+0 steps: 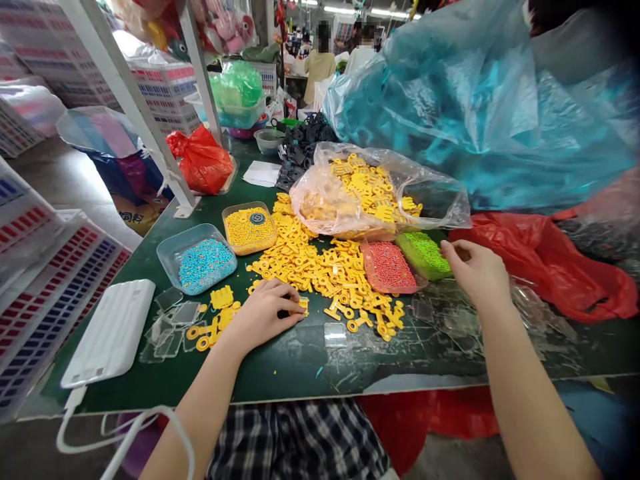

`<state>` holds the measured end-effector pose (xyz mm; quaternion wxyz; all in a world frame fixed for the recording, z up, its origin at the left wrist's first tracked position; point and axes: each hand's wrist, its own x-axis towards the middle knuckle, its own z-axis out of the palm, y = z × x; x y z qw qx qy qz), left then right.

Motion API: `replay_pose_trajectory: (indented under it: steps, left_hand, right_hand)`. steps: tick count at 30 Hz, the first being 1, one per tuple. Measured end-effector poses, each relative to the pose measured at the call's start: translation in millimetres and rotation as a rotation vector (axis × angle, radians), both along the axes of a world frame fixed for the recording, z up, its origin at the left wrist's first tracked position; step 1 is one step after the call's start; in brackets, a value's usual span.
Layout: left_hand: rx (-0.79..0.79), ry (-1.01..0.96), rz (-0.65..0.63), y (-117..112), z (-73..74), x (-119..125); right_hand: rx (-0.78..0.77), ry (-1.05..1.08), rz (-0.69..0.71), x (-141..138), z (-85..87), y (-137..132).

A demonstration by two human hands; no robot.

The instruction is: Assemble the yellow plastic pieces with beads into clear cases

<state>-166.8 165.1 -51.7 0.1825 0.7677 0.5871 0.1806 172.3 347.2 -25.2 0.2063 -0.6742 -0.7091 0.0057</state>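
My left hand (267,312) rests low over the table, thumb and fingers pinching a small yellow plastic piece (304,306). Beside it spreads a pile of yellow plastic pieces (320,267), some with ring ends. At the right edge of a tray of green beads (425,255) is my right hand (477,272), fingers curled together; whether a bead is between them is too small to see. A tray of red beads (391,267) touches the green one. A clear square plastic piece (335,335) lies between my hands.
Blue beads (206,262) and yellow beads (249,227) fill trays on the left. A white power bank (110,332) with a cable lies at the left edge. Clear plastic pieces (173,330) lie nearby. Behind are a bag of yellow pieces (370,197) and a large blue bag (465,113).
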Motion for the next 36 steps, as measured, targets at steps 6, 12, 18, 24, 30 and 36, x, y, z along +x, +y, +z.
replay_pose_trajectory:
  steps: [6,12,18,24,30,36]
  left_hand:
    - [0.007,-0.02,0.036,-1,0.7,-2]
    - [0.202,-0.122,0.007,-4,1.7,8]
    - [0.077,-0.101,-0.271,-2,-6.1,36]
    - [0.068,-0.137,-0.261,0,-9.6,39]
    - [0.129,-0.276,-0.022,1,-9.4,32]
    - [0.092,-0.476,0.218,-2,2.8,23]
  right_hand:
    - [-0.004,-0.245,0.033,2,-22.5,23]
    - [0.156,-0.26,0.118,-8,-18.2,5]
    - [0.469,-0.103,0.587,-56,-3.1,-66]
    - [0.275,0.063,0.879,-103,0.4,-96]
    - [-0.071,0.151,1.065,-131,4.2,-95]
    - [-0.552,0.494,1.025,-144,-4.7,-92]
